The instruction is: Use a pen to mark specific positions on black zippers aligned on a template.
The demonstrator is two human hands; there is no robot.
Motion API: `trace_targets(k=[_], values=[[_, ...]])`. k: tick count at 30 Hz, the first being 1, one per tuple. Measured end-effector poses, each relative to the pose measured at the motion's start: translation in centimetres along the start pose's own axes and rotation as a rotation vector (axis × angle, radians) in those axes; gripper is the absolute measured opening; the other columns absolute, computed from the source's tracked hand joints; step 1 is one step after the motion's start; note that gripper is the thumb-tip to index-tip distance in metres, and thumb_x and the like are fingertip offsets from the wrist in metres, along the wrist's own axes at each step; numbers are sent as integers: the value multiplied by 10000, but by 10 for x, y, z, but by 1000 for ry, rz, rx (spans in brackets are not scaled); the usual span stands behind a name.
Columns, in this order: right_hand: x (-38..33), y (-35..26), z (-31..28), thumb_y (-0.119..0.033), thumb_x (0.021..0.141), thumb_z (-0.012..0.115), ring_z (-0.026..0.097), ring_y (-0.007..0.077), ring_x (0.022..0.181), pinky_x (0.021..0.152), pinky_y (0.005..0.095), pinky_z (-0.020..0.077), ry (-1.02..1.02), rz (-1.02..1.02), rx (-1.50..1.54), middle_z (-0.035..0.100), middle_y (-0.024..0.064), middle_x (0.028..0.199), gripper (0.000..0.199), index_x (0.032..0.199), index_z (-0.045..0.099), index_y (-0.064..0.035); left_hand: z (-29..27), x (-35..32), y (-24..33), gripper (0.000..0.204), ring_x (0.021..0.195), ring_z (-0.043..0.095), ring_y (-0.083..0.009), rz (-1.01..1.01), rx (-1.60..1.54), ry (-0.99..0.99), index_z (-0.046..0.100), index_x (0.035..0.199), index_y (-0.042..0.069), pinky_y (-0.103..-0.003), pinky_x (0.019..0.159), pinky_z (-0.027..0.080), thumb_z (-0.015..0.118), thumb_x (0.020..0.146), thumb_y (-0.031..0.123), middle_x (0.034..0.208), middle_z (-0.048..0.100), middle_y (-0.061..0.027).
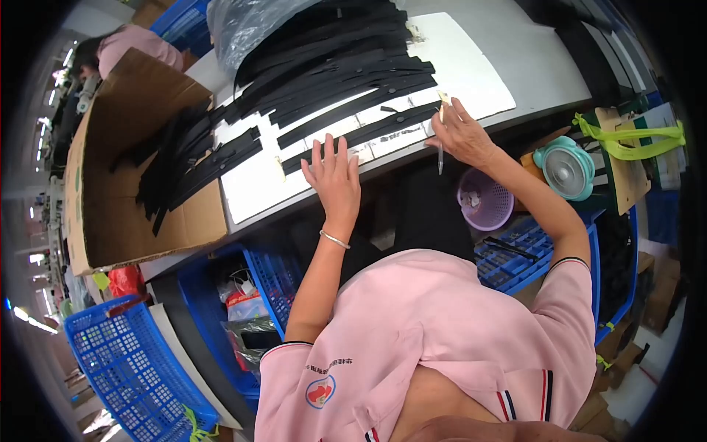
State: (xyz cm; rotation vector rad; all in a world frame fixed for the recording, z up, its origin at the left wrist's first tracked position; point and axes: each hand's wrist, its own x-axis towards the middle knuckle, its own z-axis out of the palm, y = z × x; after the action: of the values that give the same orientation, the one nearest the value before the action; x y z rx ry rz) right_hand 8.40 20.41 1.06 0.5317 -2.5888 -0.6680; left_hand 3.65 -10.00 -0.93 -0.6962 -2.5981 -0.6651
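A black fabric strip (383, 128) lies along the near part of a bright white board (254, 193). My left hand (335, 177) rests at the strip's left end, fingers spread and flat. At the other end, my right hand (462, 138) has its fingers closed round a slim, clear pen-like stick (440, 160), whose lower end sticks out below the hand. A small pale yellow piece (443, 98) shows by its fingertips. Beyond the strip, many more black fabric strips (331, 70) lie in overlapping rows, some with small round buttons.
An open cardboard box (99, 184) on the left holds more black strips. Clear plastic (247, 33) lies behind the rows. Right of me are a purple basket (486, 210) and a teal fan (565, 168). Blue crates (140, 368) stand low down. Another person (136, 48) is at the far left.
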Motion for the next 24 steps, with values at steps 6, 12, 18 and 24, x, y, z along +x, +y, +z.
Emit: trace_targets(k=[6,12,18,24], values=[[9,7,-3,-499,907,699,614,337,1131,1175,475,370,-14,-17,158,660,244,1084,566,1078,621,35,-13,-27,-20,562,1497,342,-344,-122,55,-10,525,1487,90,-641,1199,120,659,993,322,1551,482,-130],[6,2,-1,-455,894,739,634,296,1061,1111,471,424,108,68,153,676,213,1047,504,1065,629,6,-26,-28,-44,597,1522,308,-340,-147,86,-37,515,1496,99,-652,1207,77,666,985,367,1563,470,-122],[5,8,-9,-305,867,785,636,249,954,1123,469,406,49,186,281,695,111,992,402,1104,643,-12,-29,-28,-49,572,1511,315,-353,-137,35,-25,583,1436,113,-658,1201,85,714,949,383,1514,514,-104],[40,-22,-34,-35,883,735,688,236,999,1077,457,427,228,413,455,743,81,1051,238,1114,682,-66,-24,-30,-52,552,1489,338,-363,-132,26,44,617,1398,125,-648,1189,126,741,926,383,1481,535,-89]])
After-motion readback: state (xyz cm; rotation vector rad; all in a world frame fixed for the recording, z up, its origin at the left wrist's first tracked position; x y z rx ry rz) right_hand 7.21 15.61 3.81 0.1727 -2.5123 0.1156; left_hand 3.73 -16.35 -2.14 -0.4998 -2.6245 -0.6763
